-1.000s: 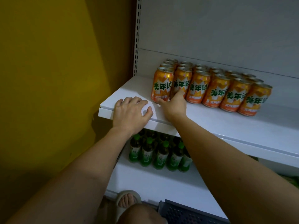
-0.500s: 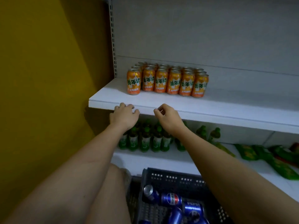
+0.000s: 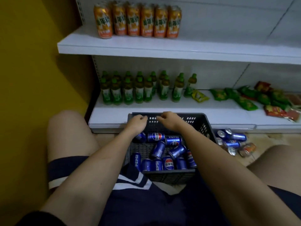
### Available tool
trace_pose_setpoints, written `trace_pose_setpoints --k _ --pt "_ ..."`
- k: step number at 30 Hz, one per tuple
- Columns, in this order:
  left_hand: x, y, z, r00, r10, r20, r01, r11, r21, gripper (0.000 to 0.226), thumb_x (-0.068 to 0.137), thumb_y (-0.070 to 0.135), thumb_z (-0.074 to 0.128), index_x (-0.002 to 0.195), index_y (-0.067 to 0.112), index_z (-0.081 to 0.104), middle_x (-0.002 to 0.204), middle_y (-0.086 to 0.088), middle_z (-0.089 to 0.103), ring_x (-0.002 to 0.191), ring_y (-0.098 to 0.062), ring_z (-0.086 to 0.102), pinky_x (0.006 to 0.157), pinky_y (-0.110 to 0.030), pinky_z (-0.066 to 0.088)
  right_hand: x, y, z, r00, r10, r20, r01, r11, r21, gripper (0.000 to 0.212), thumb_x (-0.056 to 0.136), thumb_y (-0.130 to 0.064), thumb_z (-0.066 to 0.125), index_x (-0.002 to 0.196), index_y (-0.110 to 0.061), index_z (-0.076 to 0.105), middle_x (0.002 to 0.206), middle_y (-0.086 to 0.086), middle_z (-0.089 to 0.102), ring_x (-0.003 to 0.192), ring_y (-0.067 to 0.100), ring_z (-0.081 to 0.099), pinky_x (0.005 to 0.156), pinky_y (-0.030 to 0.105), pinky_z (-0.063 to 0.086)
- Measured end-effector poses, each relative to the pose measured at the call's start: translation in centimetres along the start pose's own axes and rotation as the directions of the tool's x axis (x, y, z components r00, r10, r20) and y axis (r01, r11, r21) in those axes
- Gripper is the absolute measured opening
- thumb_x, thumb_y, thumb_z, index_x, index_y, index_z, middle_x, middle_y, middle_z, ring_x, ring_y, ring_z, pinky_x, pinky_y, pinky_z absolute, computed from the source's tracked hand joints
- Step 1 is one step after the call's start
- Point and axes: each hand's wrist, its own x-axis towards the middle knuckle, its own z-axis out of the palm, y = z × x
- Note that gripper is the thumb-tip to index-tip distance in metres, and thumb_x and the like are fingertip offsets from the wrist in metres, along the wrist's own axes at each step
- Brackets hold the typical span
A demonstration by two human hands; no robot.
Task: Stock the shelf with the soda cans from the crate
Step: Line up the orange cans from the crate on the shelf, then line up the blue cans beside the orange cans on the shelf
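Head view: both hands, left [image 3: 136, 123] and right [image 3: 168, 120], hang loosely curled and hold nothing over the far end of the crate [image 3: 169, 176] where blue soda cans [image 3: 167, 163] lie below the shelf [image 3: 162, 48].

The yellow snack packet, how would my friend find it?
Look at the lower white shelf, where the green bottles stand in rows. Right beside the last bottle lies the yellow snack packet, flat. The other packets farther right are green or red; it alone is yellow.
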Motion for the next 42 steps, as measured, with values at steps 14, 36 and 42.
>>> trace_pose_setpoints --k 14,36,42 --pt "3.9 -6.0 13.6 0.917 -0.247 0.314 0.229 0.969 0.093 0.034 0.096 0.041 0.043 0.073 0.019 0.053 0.074 -0.007 0.058 0.066 -0.024 0.053 0.064 -0.033 0.038 1.0 17.3 8.9 0.862 0.43 0.267 -0.462 0.884 0.068 0.021 0.096 -0.034 0.056 0.093 -0.014 0.059 0.098 0.012 0.059 0.095 0.026 0.059 0.082 0.034 0.047" --pt "5.1 -11.9 26.6 0.777 -0.592 0.214 0.584 0.805 0.105 0.029 0.096 0.029 0.046 0.114 0.013 0.062 0.121 -0.016 0.065 0.112 -0.033 0.059 0.096 -0.038 0.046 6.0 22.4 23.5 0.857 0.409 0.315 -0.431 0.902 0.002 0.063 0.094 -0.009 0.053 0.148 -0.01 0.02 0.144 0.027 0.034 0.114 0.045 0.054 0.088 0.044 0.047" --pt "5.9 -10.5 26.2 0.773 -0.615 0.156 0.618 0.786 0.035 0.028 0.097 0.03 0.047 0.117 0.015 0.058 0.124 -0.013 0.061 0.112 -0.031 0.057 0.089 -0.032 0.042 5.9 23.9 20.2 0.9 0.283 0.332 -0.389 0.865 0.317 0.08 0.067 -0.019 0.073 0.136 -0.019 0.033 0.12 0.015 0.059 0.102 0.032 0.063 0.083 0.043 0.055"
